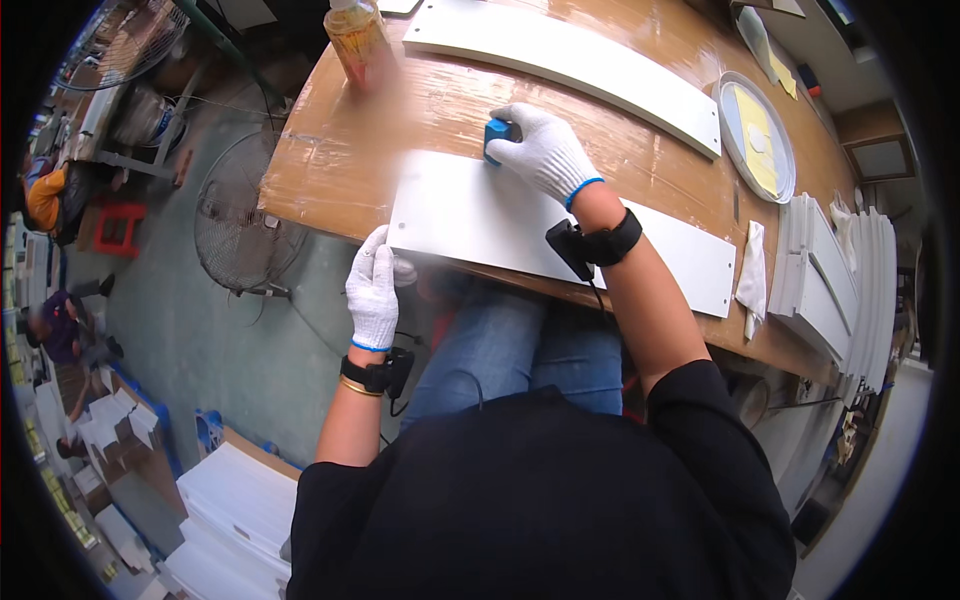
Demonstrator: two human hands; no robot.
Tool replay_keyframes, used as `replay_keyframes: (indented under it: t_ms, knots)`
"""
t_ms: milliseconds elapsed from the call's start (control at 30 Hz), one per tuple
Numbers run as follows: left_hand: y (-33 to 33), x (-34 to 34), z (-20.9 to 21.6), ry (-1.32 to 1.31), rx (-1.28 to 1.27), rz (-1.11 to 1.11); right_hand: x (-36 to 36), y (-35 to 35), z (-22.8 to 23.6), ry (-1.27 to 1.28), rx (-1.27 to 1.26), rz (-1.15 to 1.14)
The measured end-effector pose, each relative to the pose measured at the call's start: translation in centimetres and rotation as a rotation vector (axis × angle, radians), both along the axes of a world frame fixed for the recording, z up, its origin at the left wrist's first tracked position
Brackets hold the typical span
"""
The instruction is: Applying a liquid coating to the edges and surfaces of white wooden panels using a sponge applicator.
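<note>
The right hand [545, 152] pinched a blue block [494, 141] at the far edge of a white board [455, 215], which lay along the bench [322, 165], likely stiff, slick and best held by its edges, while the left hand [372, 295] was by a corner, its grip unclear.

White panel [480, 215] and small blue block [494, 141], centre of frame.
Panel: long, rectangular, lying flat, small dark holes near its ends; slants gently down toward right of frame. Block: upper centre, by panel's upper long edge, partly hidden; contact unclear.
</note>
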State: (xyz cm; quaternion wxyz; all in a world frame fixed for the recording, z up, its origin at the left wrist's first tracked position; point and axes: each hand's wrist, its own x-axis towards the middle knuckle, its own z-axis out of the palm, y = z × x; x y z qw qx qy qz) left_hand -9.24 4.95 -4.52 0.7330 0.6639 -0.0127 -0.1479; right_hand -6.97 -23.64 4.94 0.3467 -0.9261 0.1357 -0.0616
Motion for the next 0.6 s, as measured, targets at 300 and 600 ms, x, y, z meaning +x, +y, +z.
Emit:
replay_keyframes:
  t_ms: [300,600]
  knots:
    - [0.8,-0.4,-0.5,-0.032,0.015,0.009,-0.5,-0.8,0.3,-0.003,-0.025,-0.02]
    - [0.9,-0.7,-0.1,-0.01,-0.013,-0.003,-2.0,-0.6,0.3,0.006,-0.053,-0.011]
